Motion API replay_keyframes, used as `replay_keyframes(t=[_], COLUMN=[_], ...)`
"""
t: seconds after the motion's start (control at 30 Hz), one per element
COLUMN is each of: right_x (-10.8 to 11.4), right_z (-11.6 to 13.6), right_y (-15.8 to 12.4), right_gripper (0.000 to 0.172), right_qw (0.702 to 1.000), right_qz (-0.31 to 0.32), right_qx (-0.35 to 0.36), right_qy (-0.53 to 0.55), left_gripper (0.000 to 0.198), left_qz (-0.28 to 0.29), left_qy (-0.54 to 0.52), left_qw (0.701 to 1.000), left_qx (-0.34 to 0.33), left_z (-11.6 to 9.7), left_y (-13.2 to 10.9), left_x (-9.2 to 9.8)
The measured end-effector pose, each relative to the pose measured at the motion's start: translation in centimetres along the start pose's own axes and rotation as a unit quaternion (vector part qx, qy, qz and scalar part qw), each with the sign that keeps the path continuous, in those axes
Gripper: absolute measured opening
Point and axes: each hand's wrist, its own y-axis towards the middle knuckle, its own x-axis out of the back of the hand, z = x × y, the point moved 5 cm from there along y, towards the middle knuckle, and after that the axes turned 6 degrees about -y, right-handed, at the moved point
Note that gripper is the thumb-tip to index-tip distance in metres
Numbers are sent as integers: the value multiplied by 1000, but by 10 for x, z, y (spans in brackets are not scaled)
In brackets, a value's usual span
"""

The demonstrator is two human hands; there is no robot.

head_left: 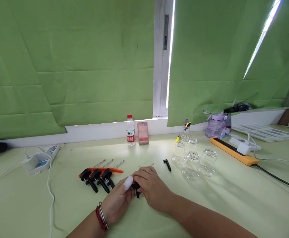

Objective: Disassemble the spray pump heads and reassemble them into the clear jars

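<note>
Both of my hands meet near the front middle of the pale green table (67,205). My left hand (119,198) is closed on a small black and orange part (135,185), with a white covering on its thumb. My right hand (152,188), a ring on one finger, closes over the same part from the right and hides much of it. To the left lie three black pump heads (97,177) with metal rods, resting on orange pieces (117,170). A short black nozzle (167,165) lies by itself to the right of my hands.
Several clear glass jars (191,165) stand right of centre. Behind are a red-capped water bottle (131,134), a pink box (143,133) and a purple jug (215,126). Power strips (230,150) with cables lie at both sides; white trays (265,132) are at the far right.
</note>
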Motion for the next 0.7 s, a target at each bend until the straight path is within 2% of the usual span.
replay_keyframes(t=[0.1, 0.33, 0.5, 0.57, 0.63, 0.7], right_x=[-2, -7, -14, -17, -18, -14], right_z=[0, -4, -4, -1, 1, 1], right_y=[-1, -4, -5, -5, -4, -3], right_gripper=[36, 24, 18, 19, 21, 22], right_qw=[999, 996, 992, 990, 987, 987], right_qz=[10, 9, 7, 8, 8, 0], right_qx=[36, 80, 123, 143, 158, 161], right_qy=[-24, -34, -2, 11, 19, 26], left_gripper=[23, 29, 30, 37, 43, 39], left_qz=[55, 95, 99, 100, 91, 75], left_qy=[43, 130, 188, 199, 206, 217], left_qw=[997, 986, 976, 972, 971, 969], left_qx=[15, 39, 52, 68, 87, 89], left_z=[-1, -2, 1, 3, 6, 7], left_y=[-1, -2, -3, -4, -5, -4], left_x=[-5, 0, -2, -5, -5, -4])
